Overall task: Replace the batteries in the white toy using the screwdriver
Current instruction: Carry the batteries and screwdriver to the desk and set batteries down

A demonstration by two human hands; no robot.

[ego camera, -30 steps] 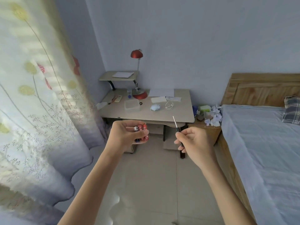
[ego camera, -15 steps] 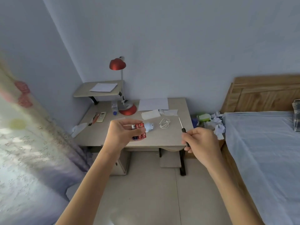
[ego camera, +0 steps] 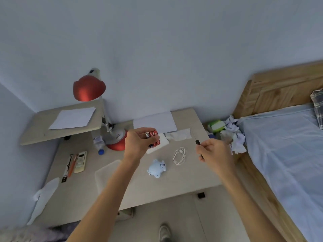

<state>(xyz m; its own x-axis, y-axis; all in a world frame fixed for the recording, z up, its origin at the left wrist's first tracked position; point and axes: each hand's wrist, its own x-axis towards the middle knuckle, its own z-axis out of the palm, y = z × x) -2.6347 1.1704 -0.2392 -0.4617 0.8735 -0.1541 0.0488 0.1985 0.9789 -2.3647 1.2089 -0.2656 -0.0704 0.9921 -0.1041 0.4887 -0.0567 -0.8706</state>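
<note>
The left hand keeps its grip clamped on red cylindrical batteries; the right hand has its grip closed round a black-handled screwdriver; the small whitish plastic toy lies nearer on the beige surface, between both forearms.

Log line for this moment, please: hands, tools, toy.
left hand: holds batteries | right hand: grips screwdriver | white toy: lying on desk, untouched | stage: toy not yet picked up
</note>
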